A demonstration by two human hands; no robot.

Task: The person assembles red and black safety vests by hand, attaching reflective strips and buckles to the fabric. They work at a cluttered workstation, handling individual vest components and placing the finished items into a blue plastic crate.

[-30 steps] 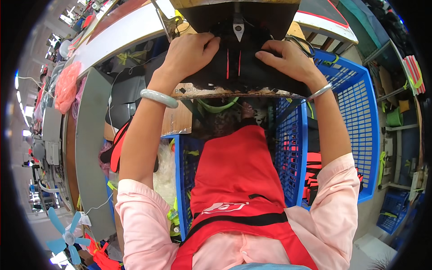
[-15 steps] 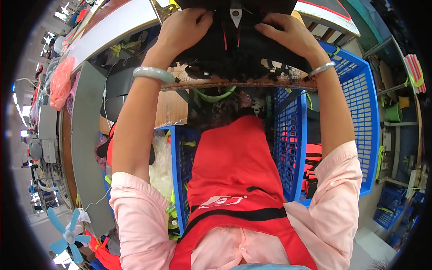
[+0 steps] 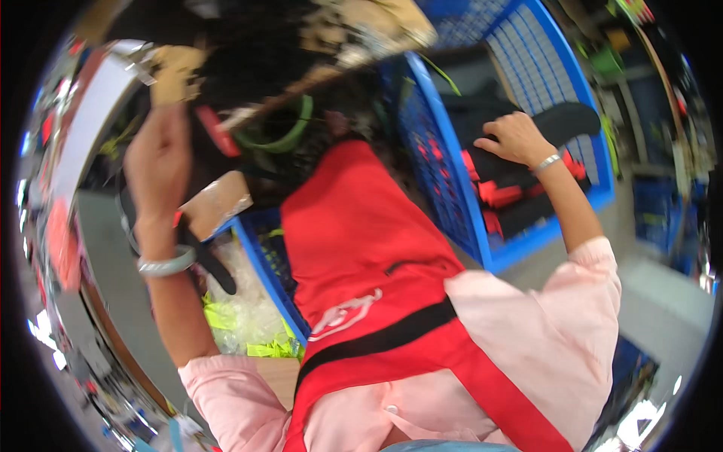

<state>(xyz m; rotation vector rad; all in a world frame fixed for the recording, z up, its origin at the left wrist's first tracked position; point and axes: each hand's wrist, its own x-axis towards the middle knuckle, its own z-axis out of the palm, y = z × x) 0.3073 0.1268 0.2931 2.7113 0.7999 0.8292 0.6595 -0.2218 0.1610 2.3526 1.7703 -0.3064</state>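
My right hand [image 3: 516, 139] is over the blue plastic basket [image 3: 486, 252] on the right. Its fingers are curled on a black, curved flat fabric piece [image 3: 568, 124], which sticks out past the hand to the right. Beneath lie several black pieces with red parts [image 3: 501, 194]. My left hand [image 3: 158, 154] is at the left below the worktable edge, smeared by motion, its fingers not clear. Close by it are a black piece with a red edge [image 3: 217, 132] and a black strip [image 3: 217, 267].
A worn worktable edge [image 3: 301, 84] crosses the top, with dark scraps on it. At lower left, clear plastic wrap and neon yellow strips [image 3: 275, 348] lie beside another blue basket [image 3: 260, 260]. A red apron [image 3: 361, 218] covers my lap. A grey panel stands at the left.
The view has swung to the right. My right hand has left the black material by the sewing machine and reached into the right basket. My left hand has also moved off the material, toward the left.
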